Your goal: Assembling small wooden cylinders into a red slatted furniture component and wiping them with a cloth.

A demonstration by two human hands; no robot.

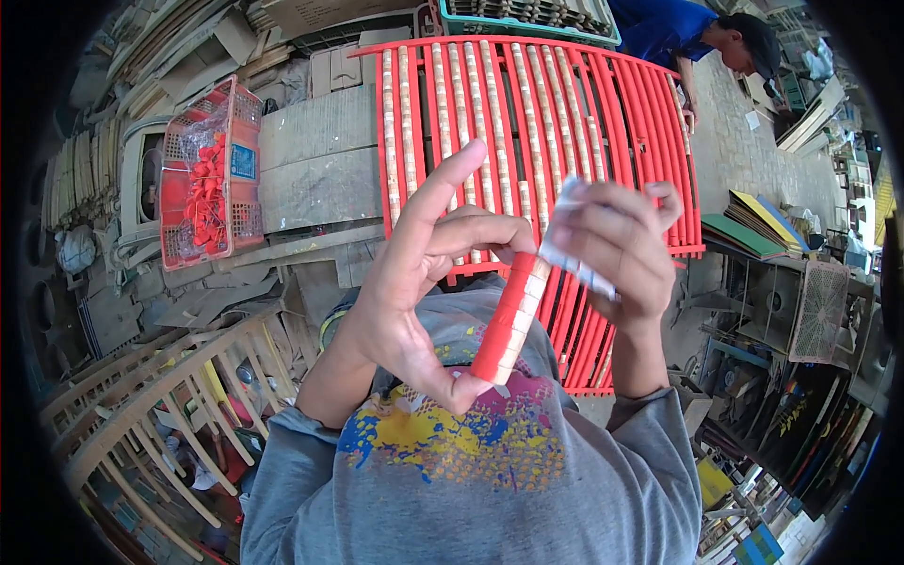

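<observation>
My left hand (400,273) pinches a short row of small wooden pieces (513,320) end to end, thumb at the lower end and a finger at the upper end. The row is tilted, red along its left side and bare pale wood along its right. My right hand (621,245), partly blurred by motion, is closed on a crumpled whitish piece of thin material (565,221) right beside the row's upper end. Whether it is cloth, paper or film, I cannot tell. Behind both hands lies a red slatted rack (504,122) with long rows of similar wooden pieces (405,122).
At the left a red plastic crate (169,226) holds small red pieces, beside a wooden board surface (315,160). A pale wooden railing (179,414) stands lower left. Across the rack, at the far right, a person in blue (659,28) leans over. Coloured boards (753,226) lie at right.
</observation>
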